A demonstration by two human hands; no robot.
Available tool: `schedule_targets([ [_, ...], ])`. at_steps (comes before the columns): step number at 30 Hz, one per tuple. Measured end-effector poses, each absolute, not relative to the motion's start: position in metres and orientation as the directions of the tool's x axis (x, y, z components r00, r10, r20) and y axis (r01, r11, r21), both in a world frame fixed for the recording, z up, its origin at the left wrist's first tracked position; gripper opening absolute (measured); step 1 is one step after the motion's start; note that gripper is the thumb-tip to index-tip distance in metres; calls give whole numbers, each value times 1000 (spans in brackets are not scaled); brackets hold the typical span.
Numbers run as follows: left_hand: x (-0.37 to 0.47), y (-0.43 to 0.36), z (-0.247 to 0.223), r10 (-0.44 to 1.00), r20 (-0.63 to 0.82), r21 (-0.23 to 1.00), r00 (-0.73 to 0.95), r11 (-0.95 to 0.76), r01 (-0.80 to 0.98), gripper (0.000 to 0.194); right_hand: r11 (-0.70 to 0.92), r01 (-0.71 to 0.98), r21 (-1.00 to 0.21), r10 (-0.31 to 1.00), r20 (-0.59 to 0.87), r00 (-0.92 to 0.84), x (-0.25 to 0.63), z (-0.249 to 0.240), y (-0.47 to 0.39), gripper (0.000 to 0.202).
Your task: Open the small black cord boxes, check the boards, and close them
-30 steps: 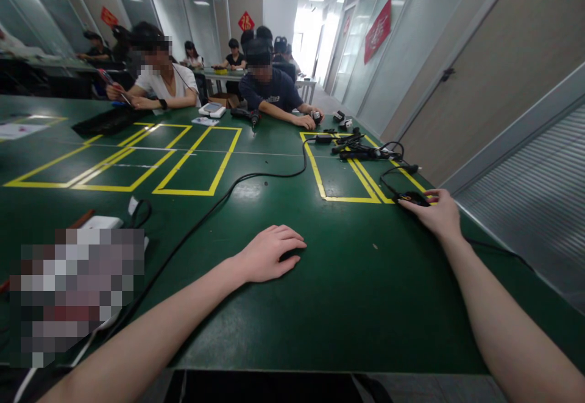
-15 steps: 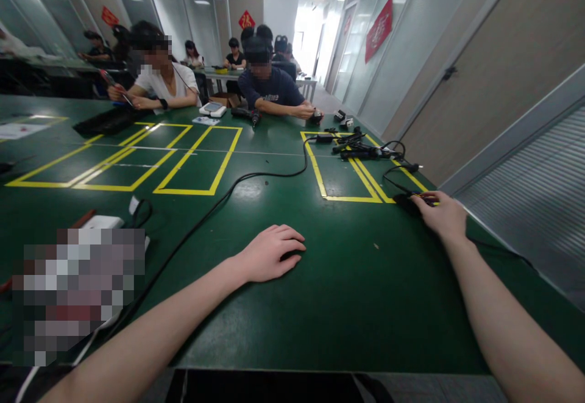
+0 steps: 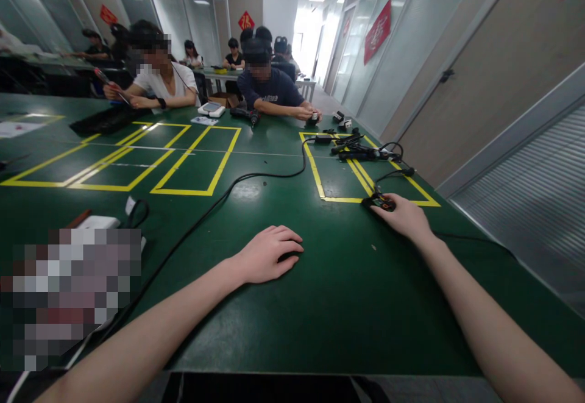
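Observation:
My left hand (image 3: 269,253) lies palm down on the green table (image 3: 320,324), fingers a little apart, holding nothing. At the right, my right hand (image 3: 406,215) grips a small black device (image 3: 382,202) with coloured wires showing in it. The device is low over the table at the near edge of a yellow-taped box. A cable runs from it toward a black plug (image 3: 408,172). Beyond it lies a bundle of black cables (image 3: 359,149).
A long black cable (image 3: 247,176) crosses the table toward the lower left. A blurred-out item (image 3: 77,287) sits at the left. Two people work across the table, near a power drill (image 3: 247,114), a white device (image 3: 211,109) and a black tray (image 3: 107,120).
My right hand has moved left with the black device, and the plug and cable have shifted with it. My left hand has stayed in place.

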State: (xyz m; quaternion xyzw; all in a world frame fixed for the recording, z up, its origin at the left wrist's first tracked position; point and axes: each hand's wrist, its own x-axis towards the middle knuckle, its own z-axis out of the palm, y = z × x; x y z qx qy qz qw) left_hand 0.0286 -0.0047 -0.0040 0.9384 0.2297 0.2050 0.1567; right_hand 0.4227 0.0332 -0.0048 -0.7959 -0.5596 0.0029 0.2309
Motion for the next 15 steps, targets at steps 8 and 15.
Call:
schedule_targets([
  [8,28,-6,0,471,571,354,672,-880,316,35,495,784,-375,865,295,-405,299,-4,-5,32],
  [15,29,-10,5,444,504,382,741,-884,269,36,819,392,-419,535,311,-786,256,-7,-40,37],
])
